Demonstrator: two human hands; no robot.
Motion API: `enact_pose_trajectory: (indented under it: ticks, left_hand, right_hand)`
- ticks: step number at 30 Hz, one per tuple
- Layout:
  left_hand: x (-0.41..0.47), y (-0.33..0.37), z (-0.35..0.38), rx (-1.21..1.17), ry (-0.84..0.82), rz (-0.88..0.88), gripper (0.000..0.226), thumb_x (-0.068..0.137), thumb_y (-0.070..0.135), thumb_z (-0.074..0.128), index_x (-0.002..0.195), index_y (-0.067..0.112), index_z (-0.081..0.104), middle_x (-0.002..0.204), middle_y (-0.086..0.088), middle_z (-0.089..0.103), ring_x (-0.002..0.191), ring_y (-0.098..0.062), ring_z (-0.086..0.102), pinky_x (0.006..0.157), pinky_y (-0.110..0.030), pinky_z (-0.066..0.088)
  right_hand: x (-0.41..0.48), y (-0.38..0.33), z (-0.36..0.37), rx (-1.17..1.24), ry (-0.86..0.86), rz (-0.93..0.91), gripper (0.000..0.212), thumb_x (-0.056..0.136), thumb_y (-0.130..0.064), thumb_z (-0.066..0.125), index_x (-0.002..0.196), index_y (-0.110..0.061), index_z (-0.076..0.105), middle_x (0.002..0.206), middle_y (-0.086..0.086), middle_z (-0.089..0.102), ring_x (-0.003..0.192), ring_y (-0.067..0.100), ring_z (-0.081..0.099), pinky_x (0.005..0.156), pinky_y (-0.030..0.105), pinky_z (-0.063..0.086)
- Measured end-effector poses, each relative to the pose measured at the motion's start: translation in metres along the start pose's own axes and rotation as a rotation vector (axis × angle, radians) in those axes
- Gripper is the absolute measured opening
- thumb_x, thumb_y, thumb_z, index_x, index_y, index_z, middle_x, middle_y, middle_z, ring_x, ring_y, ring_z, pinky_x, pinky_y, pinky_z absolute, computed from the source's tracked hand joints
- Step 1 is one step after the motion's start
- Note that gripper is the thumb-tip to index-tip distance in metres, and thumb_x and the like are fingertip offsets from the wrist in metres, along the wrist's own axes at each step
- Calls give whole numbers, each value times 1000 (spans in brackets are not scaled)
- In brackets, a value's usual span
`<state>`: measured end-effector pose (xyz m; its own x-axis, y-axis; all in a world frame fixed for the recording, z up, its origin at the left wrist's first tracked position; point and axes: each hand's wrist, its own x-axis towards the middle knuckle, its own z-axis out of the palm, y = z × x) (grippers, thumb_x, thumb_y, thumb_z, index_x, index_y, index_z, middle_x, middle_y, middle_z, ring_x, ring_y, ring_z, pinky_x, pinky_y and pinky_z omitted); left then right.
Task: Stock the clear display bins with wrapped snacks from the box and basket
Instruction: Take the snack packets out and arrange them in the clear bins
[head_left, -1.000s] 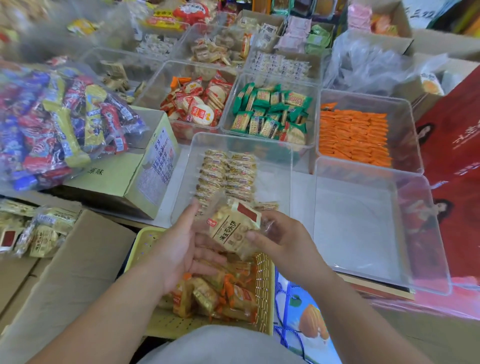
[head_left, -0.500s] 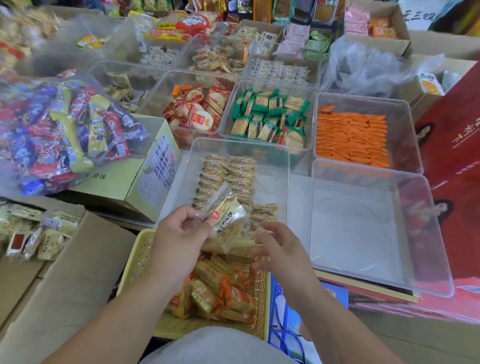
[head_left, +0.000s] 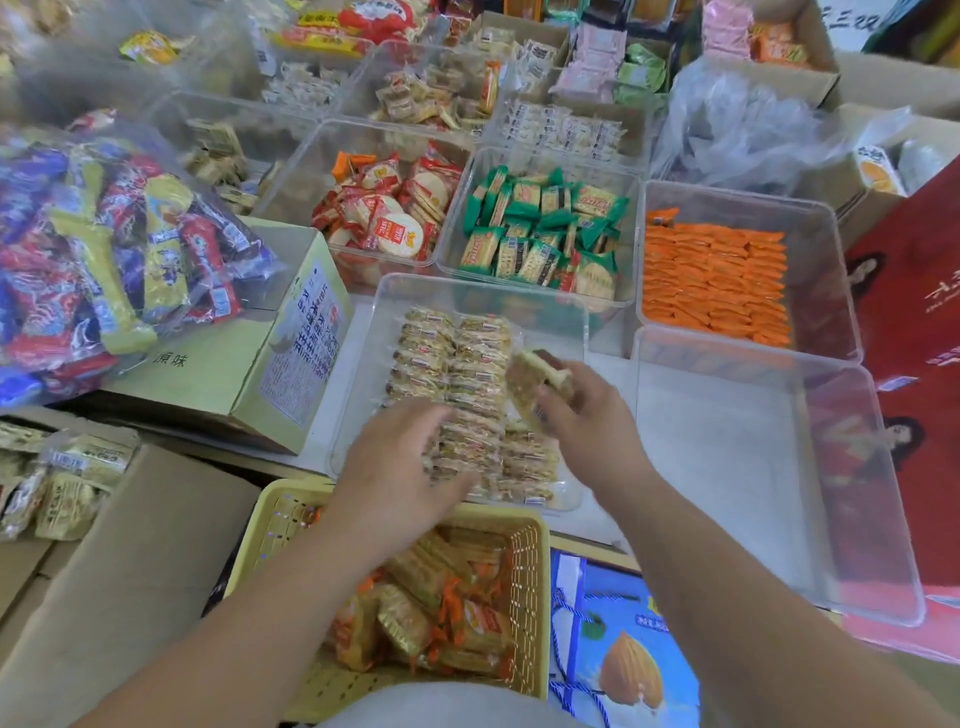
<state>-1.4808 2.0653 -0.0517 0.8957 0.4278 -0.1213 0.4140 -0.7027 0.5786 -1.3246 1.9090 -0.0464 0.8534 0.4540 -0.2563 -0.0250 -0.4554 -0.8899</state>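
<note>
One wrapped snack (head_left: 535, 376) is gripped in the right hand (head_left: 587, 431), fingers curled round its near end, tilted just above the clear bin (head_left: 467, 283) that lies ahead of both hands; the left hand (head_left: 400, 467) is spread flat with nothing in it, fingers straight over the near rows of packets (head_left: 452, 353) in that bin, though blur hides whether it touches them; the yellow basket (head_left: 524, 571) with more packets sits beneath the left wrist; a second bin (head_left: 727, 467), bare inside, stands just right of the right hand. The snack looks light, with crinkly, slippery film round a brittle biscuit, so it likely wants a gentle pinch across its short sides, not a squeeze on the flat faces; gripping the film seam alone risks a slip. The step in hand seems to be laying it in line beside the right-hand row.
</note>
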Motion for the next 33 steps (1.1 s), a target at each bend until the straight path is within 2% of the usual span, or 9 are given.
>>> enact_pose_trajectory:
  ticks: [5,7,10,15,18,21,25,31,33]
  left_hand:
    - [26,-58,-5,174,-87,-369,127,70,87,61,165,17,14,171,-17,13,154,-38,21,122,-49,25]
    - [27,-72,-4,171,-182,-452,150,52,103,43,165,16,-4,173,-14,2,156,-36,21,121,-47,29]
    - [27,-81,1,162,-229,-469,163,35,111,24,163,17,-12,174,-6,9,152,-29,34,112,-45,41]
    - [31,-90,6,193,-228,-422,166,29,114,13,162,19,-15,173,-5,14,146,-28,43,105,-43,48]
    - [31,-92,7,223,-222,-395,160,37,114,17,162,19,-16,171,-5,17,142,-26,48,100,-40,51]
    - [32,-93,8,257,-214,-390,151,52,108,31,163,17,-15,171,-6,20,140,-26,51,97,-39,52]
    - [33,-91,9,279,-218,-376,140,65,103,37,162,17,-16,171,-6,19,140,-27,50,98,-39,52]
    - [34,-91,11,294,-230,-349,133,75,95,42,162,13,-18,170,-10,17,140,-29,49,99,-40,51]
    - [34,-91,11,300,-232,-351,132,77,92,45,162,12,-17,170,-11,17,140,-30,49,99,-41,51]
  right_hand:
    - [68,-7,-13,-938,-74,-463,28,95,-20,62,120,-30,71,105,-1,71,95,27,64,73,36,54]
    - [88,-7,-5,-1318,-208,-495,35,93,-12,57,117,-34,70,105,-3,68,100,26,61,70,33,45]
    - [106,0,11,-1623,-406,-432,40,88,-5,54,115,-30,68,102,-2,64,99,25,56,72,35,35]
    - [124,31,38,-1603,-639,-194,33,90,-2,52,115,-17,68,104,1,67,97,25,63,77,35,53]
    - [131,43,53,-1604,-790,-113,12,91,1,53,90,-3,64,86,3,58,83,23,60,79,34,56]
    - [136,48,59,-1614,-827,-62,24,92,7,51,70,-3,54,77,3,52,75,22,56,74,31,52]
    - [142,54,61,-1628,-908,-76,23,95,5,54,112,3,69,111,13,65,102,28,65,91,35,56]
    - [136,56,62,-1472,-850,43,25,94,9,47,105,5,69,95,14,62,87,25,60,87,34,56]
    - [127,53,60,-1337,-769,104,27,98,4,43,111,5,67,108,15,64,97,26,62,92,37,55]
